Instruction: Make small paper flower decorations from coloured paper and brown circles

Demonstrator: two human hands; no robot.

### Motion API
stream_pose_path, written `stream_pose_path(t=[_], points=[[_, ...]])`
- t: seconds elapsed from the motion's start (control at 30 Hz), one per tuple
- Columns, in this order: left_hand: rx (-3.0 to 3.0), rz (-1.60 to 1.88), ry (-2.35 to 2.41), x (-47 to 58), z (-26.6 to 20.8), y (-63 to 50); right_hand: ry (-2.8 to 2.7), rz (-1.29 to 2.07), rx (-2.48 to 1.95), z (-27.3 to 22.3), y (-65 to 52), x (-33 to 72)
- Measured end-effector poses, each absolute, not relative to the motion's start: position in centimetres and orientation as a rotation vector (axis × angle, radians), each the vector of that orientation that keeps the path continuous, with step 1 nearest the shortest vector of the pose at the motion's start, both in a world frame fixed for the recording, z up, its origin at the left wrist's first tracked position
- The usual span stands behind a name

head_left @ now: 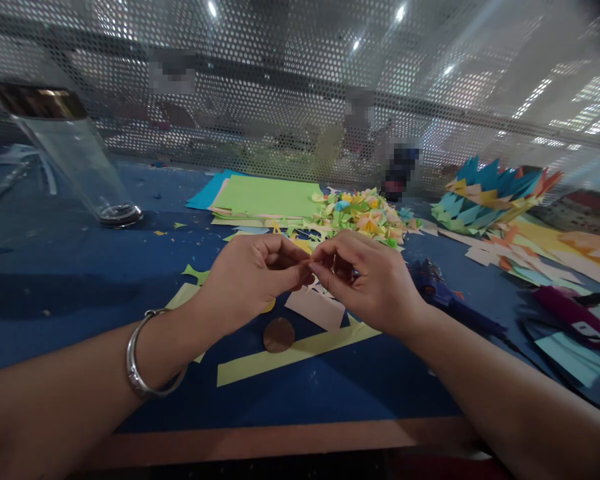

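My left hand point(247, 277) and my right hand point(375, 283) meet fingertip to fingertip above the blue table. Both are closed in a pinch, and whatever lies between the fingers is too small to make out. Below them lie a pale pink piece of paper point(317, 310), a long pale yellow paper strip point(260, 365) and a brown round disc point(279, 335) touching the strip. Just beyond my hands is a heap of small folded paper pieces point(370, 215) in green, yellow, orange and blue.
Coloured paper sheets point(275, 195) are stacked behind my left hand. A glass bottle point(80, 160) stands at the left. To the right lie a dark blue glue gun point(455, 307), a magenta tool point(575, 317) with cords, paper scraps and a zigzag paper ring point(485, 200). Perforated metal screen point(280, 87) behind.
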State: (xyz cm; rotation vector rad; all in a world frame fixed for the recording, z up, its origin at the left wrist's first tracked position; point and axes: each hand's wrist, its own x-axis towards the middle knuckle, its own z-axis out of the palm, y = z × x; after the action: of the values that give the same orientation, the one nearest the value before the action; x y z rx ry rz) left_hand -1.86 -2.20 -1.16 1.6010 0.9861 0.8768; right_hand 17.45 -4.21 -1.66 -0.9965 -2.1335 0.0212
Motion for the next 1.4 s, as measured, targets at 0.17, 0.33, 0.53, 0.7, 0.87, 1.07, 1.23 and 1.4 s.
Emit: stream_pose_path(t=[0.17,0.33,0.53,0.7,0.87,1.07,1.23,1.4], points=[[1.595,0.874,1.003,-1.8,-1.0,-2.2,-2.142,0.024,-0.974,-1.7,-4.2,17.4],[1.57,0.831,0.923,-1.9,-1.2,-2.0,-2.107,0.128,-0.998,-1.6,-4.3,17.4],[1.741,0.777,0.888,-2.2,-1.5,-1.6,-2.07,0.284,-1.021,-1.6,-4.2,17.5],[1.822,0.742,0.815,-2.5,-1.4,-1.3,-2.016,0.468,-1.027,-1.6,-4.1,17.6],[1.791,0.723,0.793,-2.4,-0.9,-1.5,-1.977,0.681,-1.035,-1.3,-4.0,17.8],[1.73,0.71,0.766,-2.2,-1.0,-1.9,-1.929,0.87,-1.028,-0.9,-4.0,18.1],[1.777,0.617,0.788,-2.4,-0.8,-1.8,-1.949,0.898,-1.027,-0.9,-3.9,18.0],[2.165,0.449,0.929,-4.1,0.7,-0.7,-1.95,0.812,-1.123,-0.9,-3.6,18.3]])
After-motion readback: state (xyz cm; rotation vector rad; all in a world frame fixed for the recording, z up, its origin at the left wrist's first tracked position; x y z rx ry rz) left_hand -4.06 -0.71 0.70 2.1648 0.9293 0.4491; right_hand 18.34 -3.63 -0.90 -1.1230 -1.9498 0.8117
